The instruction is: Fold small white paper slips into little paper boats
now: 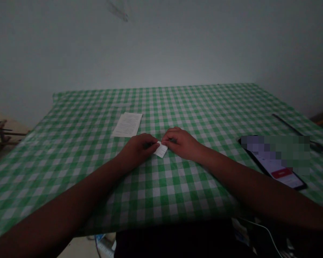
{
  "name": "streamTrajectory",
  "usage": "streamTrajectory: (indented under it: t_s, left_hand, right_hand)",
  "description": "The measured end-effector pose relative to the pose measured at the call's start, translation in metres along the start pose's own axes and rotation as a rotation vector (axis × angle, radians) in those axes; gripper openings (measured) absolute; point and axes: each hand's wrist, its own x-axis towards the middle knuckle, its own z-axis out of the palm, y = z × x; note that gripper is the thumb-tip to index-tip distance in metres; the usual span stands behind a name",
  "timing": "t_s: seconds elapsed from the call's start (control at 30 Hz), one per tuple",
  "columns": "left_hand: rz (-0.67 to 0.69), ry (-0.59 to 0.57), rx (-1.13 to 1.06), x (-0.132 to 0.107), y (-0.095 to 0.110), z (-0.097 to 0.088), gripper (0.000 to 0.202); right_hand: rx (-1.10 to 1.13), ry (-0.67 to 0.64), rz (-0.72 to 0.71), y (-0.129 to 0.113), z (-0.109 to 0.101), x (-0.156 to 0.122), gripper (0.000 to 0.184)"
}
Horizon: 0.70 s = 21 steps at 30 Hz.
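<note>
Both my hands meet at the middle of a table covered with a green and white checked cloth. My left hand and my right hand each pinch a small folded piece of white paper between fingertips, just above the cloth. Fingers of both hands are curled closed on it. A larger printed white sheet lies flat on the cloth beyond my left hand.
A phone with a lit screen lies at the right of the table. A dark thin rod lies farther right near the edge. A pale wall rises behind the table. A white cable hangs below the front edge.
</note>
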Motion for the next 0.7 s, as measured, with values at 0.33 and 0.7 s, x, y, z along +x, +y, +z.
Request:
streamTrajectory:
  t_s: [0.33,0.7]
  left_hand:
    - [-0.107,0.008,-0.061,0.0008,-0.0022,-0.0005,0.02]
    - [-0.157,0.017,-0.103,0.0,0.0006,-0.0034,0.021]
  right_hand:
    - [0.02,0.024,-0.016,0.0002,0.0025,-0.0014,0.009]
    - [0.024,0.001,-0.032,0.0004,0.0025,-0.002,0.007]
